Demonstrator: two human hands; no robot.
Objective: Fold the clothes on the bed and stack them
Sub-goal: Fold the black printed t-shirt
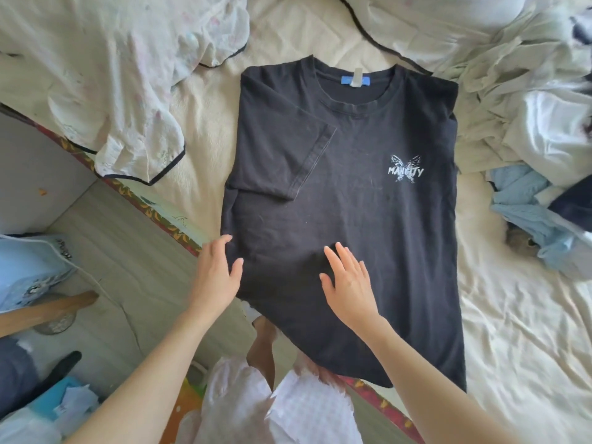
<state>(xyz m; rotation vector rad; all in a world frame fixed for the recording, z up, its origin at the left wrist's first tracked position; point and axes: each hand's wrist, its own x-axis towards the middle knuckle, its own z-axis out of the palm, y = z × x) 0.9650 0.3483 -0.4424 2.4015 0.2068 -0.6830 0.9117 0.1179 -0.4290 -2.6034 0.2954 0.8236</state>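
Black T-shirt [368, 225] lying flat, front up, on the bed [512, 315], hem hanging just over the near edge. Its left-side sleeve is already lying folded in across the chest; right side looks tucked too. Left hand [217, 277] is resting at the shirt's left edge, fingers relaxed and spread, holding nothing. Right hand [349, 280] is lying flat on the lower front, fingers straight, likely smoothing. Next move probably calls for gripping the hem and bringing it toward the collar. Unfolded clothes [528, 123] are waiting at right.

left hand [215, 274] reaching forward, fingers straight and slightly spread, palm facing inward | right hand [349, 283] lying palm down, fingers extended | both forearms stretching forward, bare
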